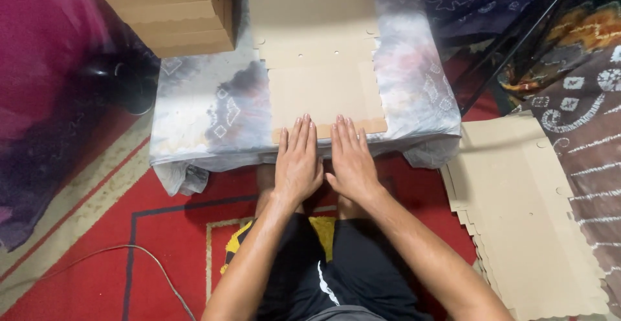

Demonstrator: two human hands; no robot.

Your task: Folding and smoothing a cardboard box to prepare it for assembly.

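A flat brown cardboard box blank point(321, 69) lies on a low table covered with a grey patterned cloth point(213, 111). My left hand point(297, 159) and my right hand point(350, 159) lie side by side, palms down, fingers together. Their fingertips press on the near folded flap point(375, 126) of the cardboard at the table's front edge. Neither hand grips anything.
A stack of folded cardboard boxes point(171, 10) stands at the table's back left. A pile of flat cardboard blanks point(524, 211) lies on the floor at the right. A red carpet point(129, 256) with a thin cable point(149, 259) is at the left. My knees are under the table.
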